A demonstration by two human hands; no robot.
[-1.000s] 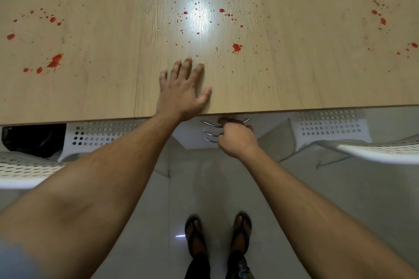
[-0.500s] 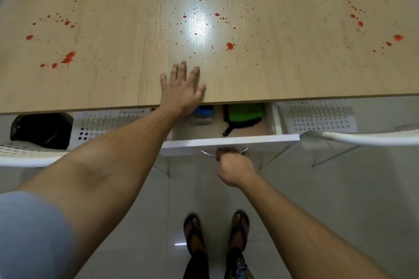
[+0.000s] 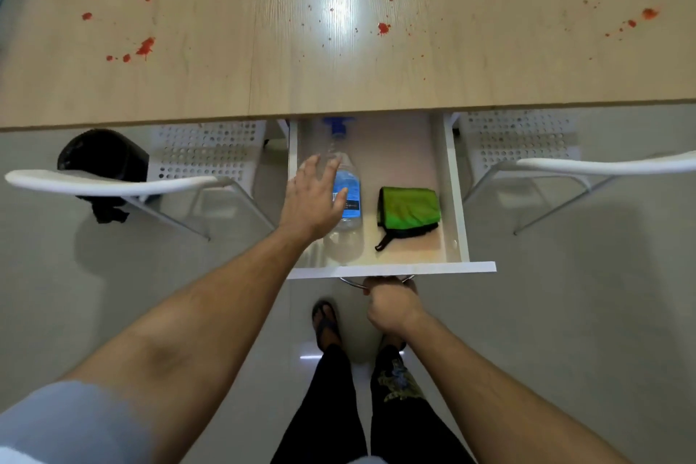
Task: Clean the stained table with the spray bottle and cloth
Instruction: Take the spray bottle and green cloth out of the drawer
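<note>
The wooden table (image 3: pixel 470 60) carries red stains (image 3: pixel 145 46) in three splattered patches. Below its front edge a white drawer (image 3: pixel 455 200) stands pulled far out. Inside lies a clear spray bottle (image 3: pixel 348 200) with a blue top and a blue label, and to its right a folded green cloth (image 3: pixel 408 211). My left hand (image 3: pixel 312 200) hovers over the bottle's left side with fingers spread and straight. My right hand (image 3: pixel 389 307) grips the metal drawer handle (image 3: pixel 348 282) at the drawer's front.
Two white perforated chairs (image 3: pixel 113 181) (image 3: pixel 602 164) flank the drawer, tucked partly under the table. A black bag (image 3: pixel 101 169) sits on the left chair. My feet in sandals (image 3: pixel 325 324) stand on the pale tiled floor just below the drawer.
My right hand pulled the drawer from closed to wide open, revealing bottle and cloth. My left hand left the tabletop and moved down into the drawer over the bottle.
</note>
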